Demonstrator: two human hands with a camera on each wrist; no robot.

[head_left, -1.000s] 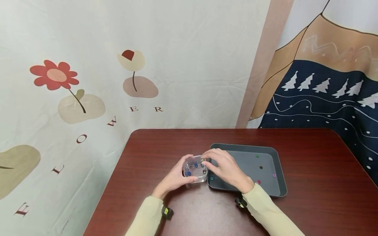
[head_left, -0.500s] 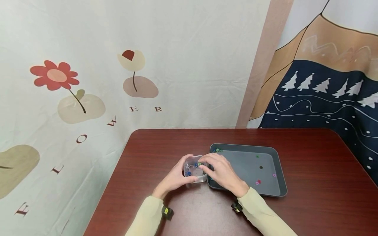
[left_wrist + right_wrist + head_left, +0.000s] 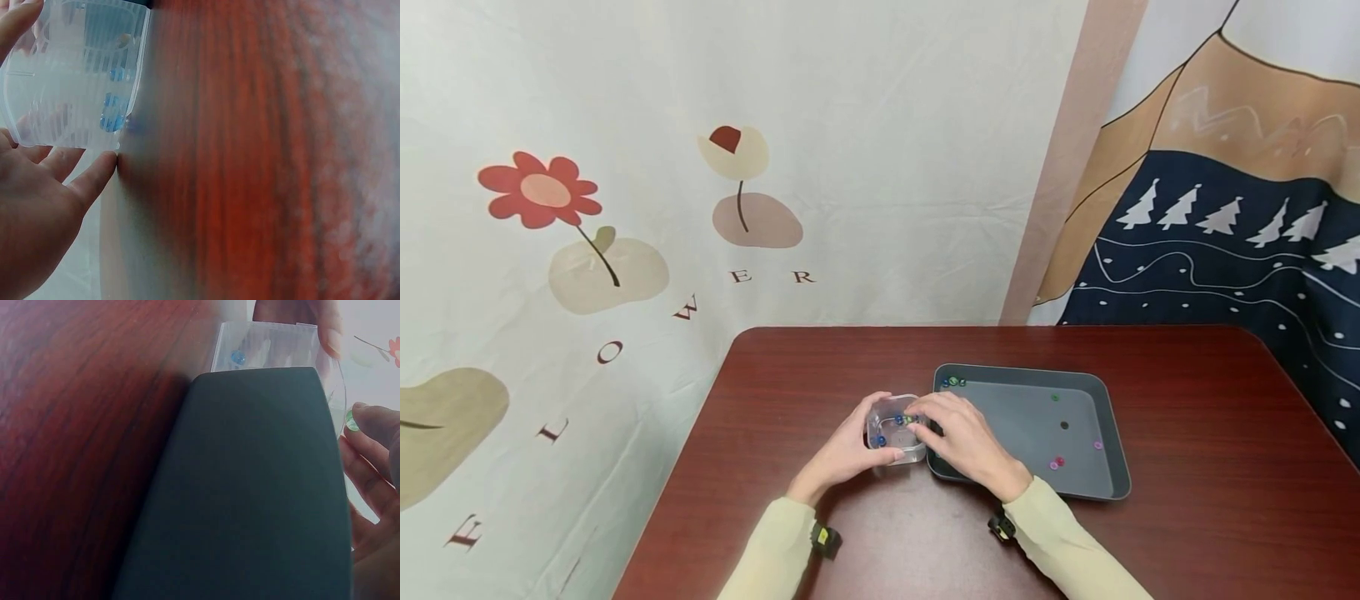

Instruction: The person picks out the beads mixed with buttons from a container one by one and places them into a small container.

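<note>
My left hand (image 3: 842, 450) grips a small clear plastic box (image 3: 908, 456), thumb along the near side and fingers around the left and far sides. Blue beads (image 3: 882, 440) lie inside; through the wall in the left wrist view they show as blue blobs (image 3: 112, 115). Over the box's right side, my right hand (image 3: 966, 437) pinches a small green bead (image 3: 352, 420) between thumb and fingertips. In the right wrist view this bead shows just outside the clear wall's edge. Part of the box's right side is hidden behind the right hand's fingers.
A dark grey tray (image 3: 1011, 417) stands right beside the box. Green and blue beads (image 3: 953, 381) sit in its far left corner. Scattered to the right are a green bead (image 3: 1055, 397), a dark one (image 3: 1064, 425), and several pink, red and purple ones. Below is a reddish-brown wooden table (image 3: 1210, 417).
My right hand has moved slightly left and lower over the box with the green bead, uncovering beads in the tray's far left corner. The left hand and box stay put.
</note>
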